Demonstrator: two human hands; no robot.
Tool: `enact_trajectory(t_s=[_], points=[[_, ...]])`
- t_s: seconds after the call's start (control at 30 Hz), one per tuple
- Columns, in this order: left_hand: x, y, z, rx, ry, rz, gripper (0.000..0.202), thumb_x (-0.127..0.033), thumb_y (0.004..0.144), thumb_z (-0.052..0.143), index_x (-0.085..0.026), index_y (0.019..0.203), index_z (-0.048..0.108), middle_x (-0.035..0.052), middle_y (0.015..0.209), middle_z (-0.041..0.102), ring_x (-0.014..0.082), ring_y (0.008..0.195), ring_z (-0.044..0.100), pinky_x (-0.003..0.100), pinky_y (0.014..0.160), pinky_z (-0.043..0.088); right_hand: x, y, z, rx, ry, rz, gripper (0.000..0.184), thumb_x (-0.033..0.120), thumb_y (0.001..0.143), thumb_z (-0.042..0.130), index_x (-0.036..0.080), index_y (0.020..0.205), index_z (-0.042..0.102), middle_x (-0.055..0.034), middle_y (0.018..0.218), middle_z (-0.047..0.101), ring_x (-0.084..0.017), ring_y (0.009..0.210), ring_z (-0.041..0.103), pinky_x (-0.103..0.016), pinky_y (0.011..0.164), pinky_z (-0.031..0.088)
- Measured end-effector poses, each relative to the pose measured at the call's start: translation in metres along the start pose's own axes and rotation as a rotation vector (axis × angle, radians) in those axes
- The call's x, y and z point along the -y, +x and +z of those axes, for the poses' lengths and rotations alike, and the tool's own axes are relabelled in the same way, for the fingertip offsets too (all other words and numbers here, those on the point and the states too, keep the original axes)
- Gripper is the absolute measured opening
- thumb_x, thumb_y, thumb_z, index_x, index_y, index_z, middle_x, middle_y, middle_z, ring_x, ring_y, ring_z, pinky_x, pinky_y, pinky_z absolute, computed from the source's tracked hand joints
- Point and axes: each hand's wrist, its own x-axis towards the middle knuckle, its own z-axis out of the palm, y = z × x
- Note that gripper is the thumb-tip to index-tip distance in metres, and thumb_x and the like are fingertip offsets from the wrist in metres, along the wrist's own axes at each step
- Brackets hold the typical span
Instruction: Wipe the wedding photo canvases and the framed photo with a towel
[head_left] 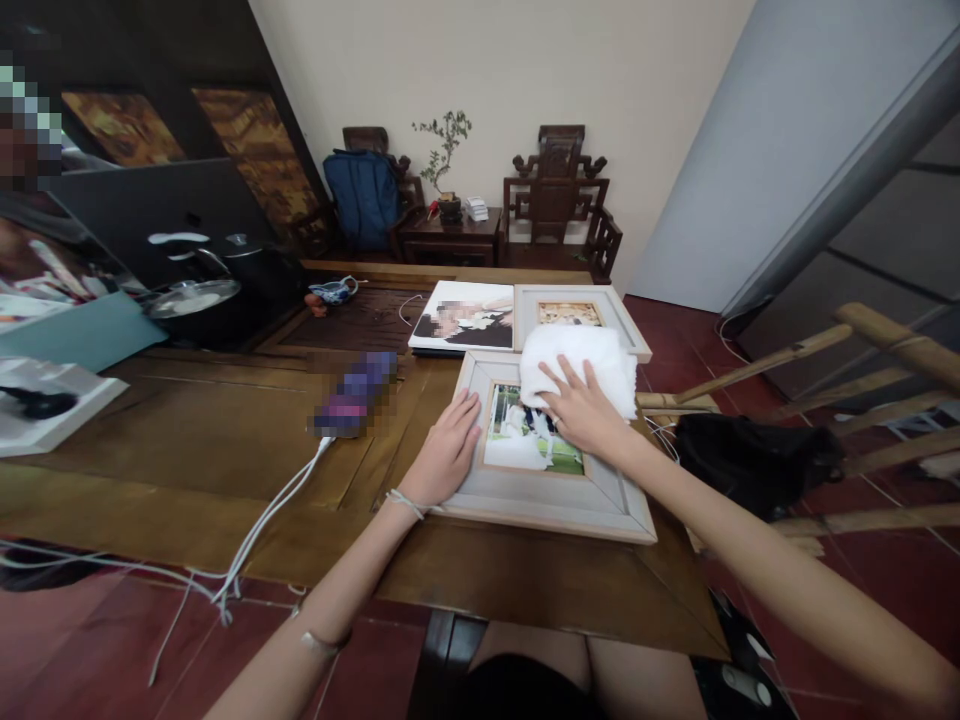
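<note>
A picture frame (551, 500) with a pale wide border lies flat near the table's front right corner, a photo (517, 450) set in its middle. My left hand (448, 450) rests on the frame's left side with its fingers stretched flat. Spread across the lower part of a folded white towel (585, 350) are the fingers of my right hand (585, 405), palm down over the photo's right side. The towel covers the frame's upper right and part of a second frame (626, 318) behind it.
A white photo panel (465, 300) lies behind, left of the second frame. A phone-like blurred object (356, 395) with white cables (262, 520) is to the left. Farther left are a teal box (82, 330), a white tray (60, 425) and a laptop (157, 215). A bamboo chair (795, 365) stands at right.
</note>
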Motion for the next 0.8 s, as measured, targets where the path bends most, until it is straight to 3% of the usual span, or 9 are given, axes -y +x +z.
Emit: enact_trajectory(t_s=[0.27,0.4,0.6,0.8], points=[[-0.001,0.002,0.0,-0.006,-0.041,-0.055,0.046,-0.032,0.093,0.031,-0.008,0.13,0.045,0.0136,0.139,0.042,0.0213,0.136,0.025,0.043,0.112,0.023,0.068,-0.076,-0.047,0.267,0.208,-0.124,0.037,0.015,0.082,0.046,0.017,0.117,0.058,-0.0174,0.141,0.037,-0.041,0.13,0.025,-0.064,0.097,0.024],[-0.004,0.002,-0.003,-0.003,-0.127,-0.134,0.049,-0.036,0.093,0.03,-0.007,0.13,0.044,0.0119,0.139,0.042,0.0193,0.135,0.026,0.04,0.113,0.02,0.092,-0.09,-0.055,0.259,0.295,-0.219,0.038,0.019,0.078,0.054,0.016,0.115,0.059,-0.0196,0.145,0.026,-0.044,0.132,0.015,-0.066,0.099,0.018],[-0.008,-0.001,-0.007,-0.005,-0.251,-0.167,0.054,-0.039,0.095,0.019,-0.012,0.14,0.029,0.0083,0.147,0.028,0.0169,0.137,0.02,0.039,0.114,0.015,0.099,-0.05,-0.033,0.12,0.33,-0.324,0.03,0.02,0.08,0.051,0.019,0.108,0.064,-0.0157,0.148,0.023,-0.038,0.135,0.007,-0.065,0.102,0.009],[-0.007,-0.003,-0.007,-0.023,-0.274,-0.122,0.054,-0.04,0.095,0.019,-0.015,0.143,0.018,0.0074,0.152,0.013,0.0179,0.139,0.013,0.039,0.115,0.011,0.079,0.012,-0.009,-0.054,0.171,-0.287,0.028,0.019,0.08,0.048,0.01,0.099,0.067,-0.0163,0.144,0.031,-0.033,0.136,0.005,-0.051,0.11,0.005]])
